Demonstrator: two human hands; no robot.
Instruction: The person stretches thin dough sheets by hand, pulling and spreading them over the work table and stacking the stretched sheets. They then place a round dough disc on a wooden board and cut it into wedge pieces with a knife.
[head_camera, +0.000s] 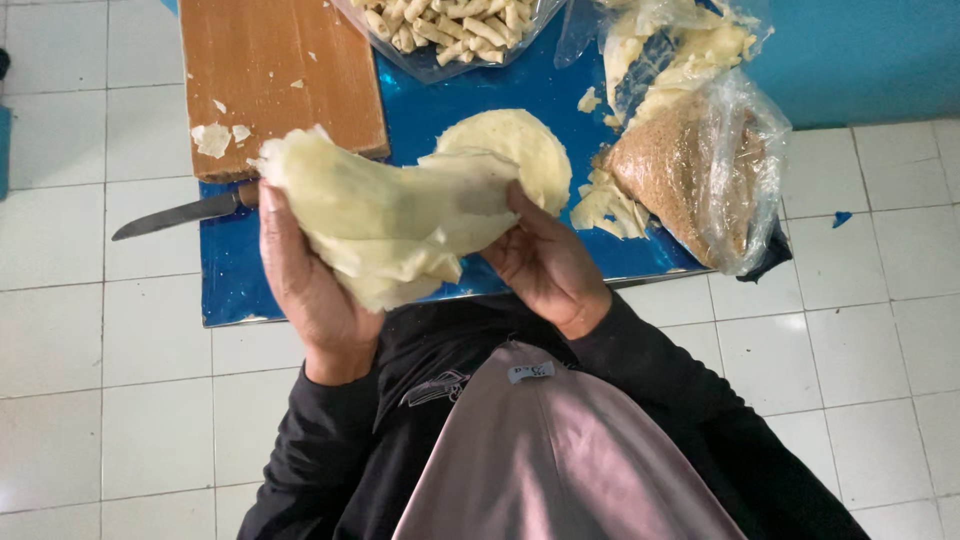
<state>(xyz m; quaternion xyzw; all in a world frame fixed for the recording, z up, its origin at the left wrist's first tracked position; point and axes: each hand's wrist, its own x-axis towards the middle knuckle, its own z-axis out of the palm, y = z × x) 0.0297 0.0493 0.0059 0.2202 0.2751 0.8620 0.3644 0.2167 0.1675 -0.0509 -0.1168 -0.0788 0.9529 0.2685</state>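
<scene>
Pastry sheets (385, 215), pale and floppy, pinched by left hand (305, 285) and right hand (545, 260); clear bag of brown crumbs (690, 180) just right; bag of rolled sticks (450, 25) behind.

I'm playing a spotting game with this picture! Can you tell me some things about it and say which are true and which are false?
1. Both hands hold a stack of thin pale dough sheets. True.
2. The steel knife lies on the white tiled floor. False: it lies at the edge of the blue board, beside the wooden cutting board, its blade out over the floor.
3. The clear bag of brown crumbs is on the person's right. True.
4. The left hand holds the knife. False: it holds the sheets, as does the right hand.
</scene>
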